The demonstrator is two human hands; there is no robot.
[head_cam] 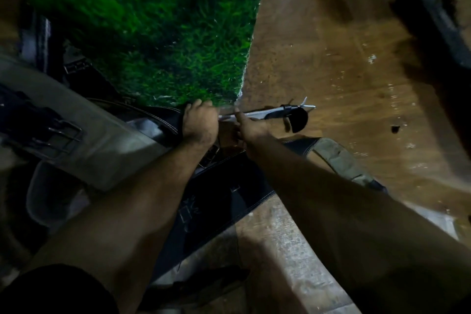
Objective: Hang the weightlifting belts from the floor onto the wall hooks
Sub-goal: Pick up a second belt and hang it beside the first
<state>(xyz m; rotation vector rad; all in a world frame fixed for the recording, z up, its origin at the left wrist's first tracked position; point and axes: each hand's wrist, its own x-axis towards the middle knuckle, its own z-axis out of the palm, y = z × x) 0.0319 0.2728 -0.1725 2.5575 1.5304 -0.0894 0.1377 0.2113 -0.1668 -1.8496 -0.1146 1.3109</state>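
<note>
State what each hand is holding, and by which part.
Left hand grips the stitched edge of a black leather weightlifting belt. Right hand has its grip on that belt's strap end, near the metal buckle.

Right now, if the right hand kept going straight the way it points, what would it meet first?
The right hand points right along the metal hook it grips. Next in that line is the black strap hanging on the hook, then bare wall, though depth is unclear.

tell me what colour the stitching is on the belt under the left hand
White or pale stitching along the edge of a black belt, seen in the head view.
</note>
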